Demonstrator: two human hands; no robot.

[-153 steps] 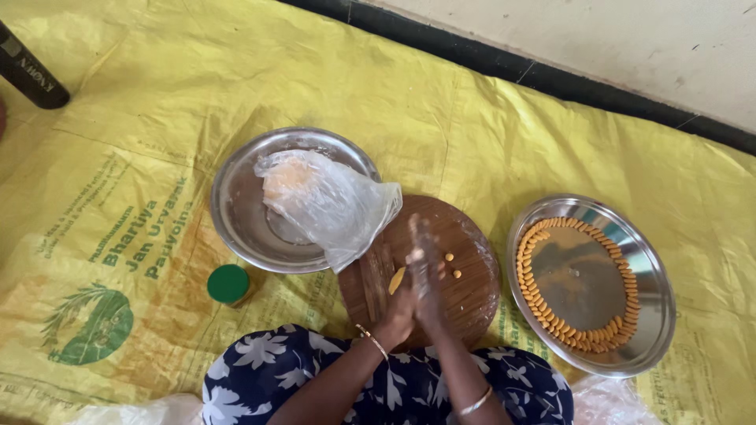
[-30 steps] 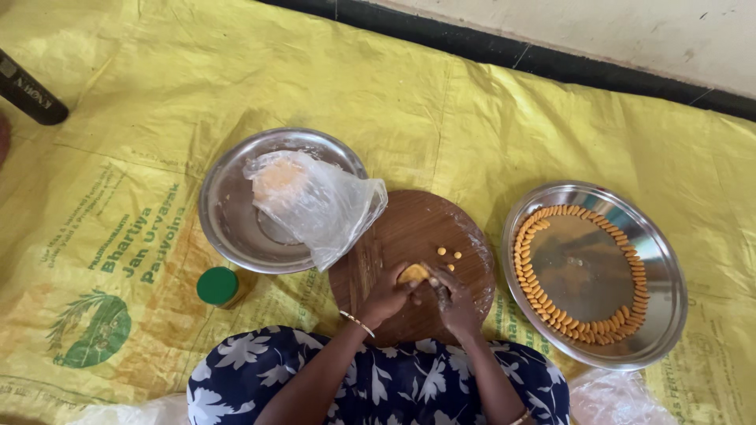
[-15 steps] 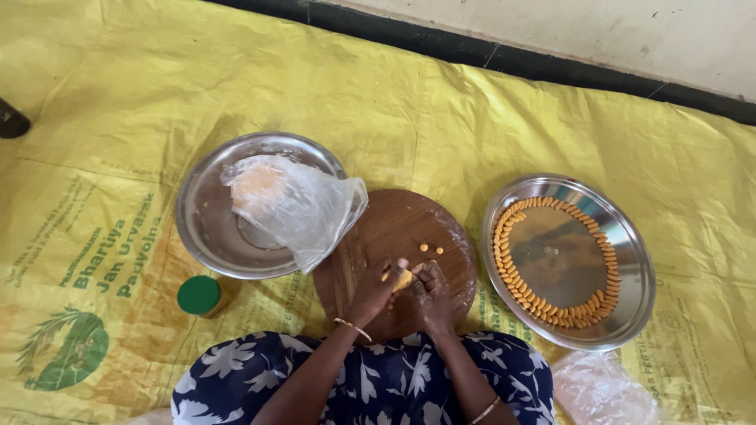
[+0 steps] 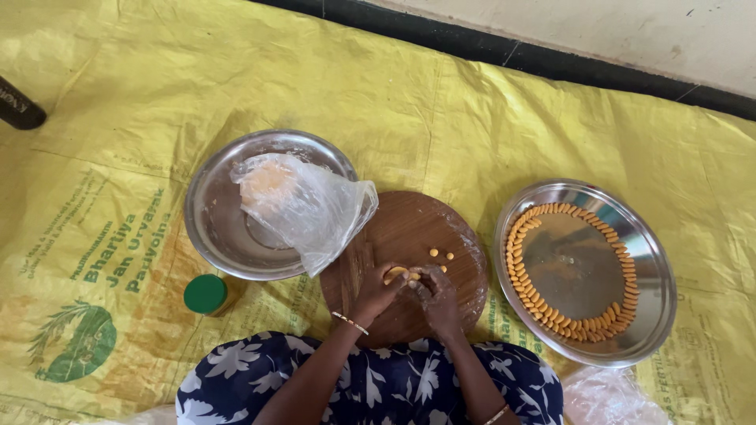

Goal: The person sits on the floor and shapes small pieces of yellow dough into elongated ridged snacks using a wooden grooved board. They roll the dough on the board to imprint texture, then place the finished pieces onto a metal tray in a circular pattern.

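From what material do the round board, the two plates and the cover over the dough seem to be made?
The round board looks like brown wood with a matte, flour-dusted face. Both the plate with dough and the plate with shaped pieces look like polished steel, since they are shiny and reflective. The cover seems to be thin clear plastic: it is crinkled and see-through.

Yellow woven sheet [image 4: 488, 118] under 2 steel plates [image 4: 213, 228], round wooden board [image 4: 409, 228], green-lidded jar [image 4: 206, 294].

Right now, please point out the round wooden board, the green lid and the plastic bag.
round wooden board [image 4: 409, 228]: head view, on its bare upper part.
green lid [image 4: 205, 293]: head view, on its flat top.
plastic bag [image 4: 315, 208]: head view, on its crumpled middle.
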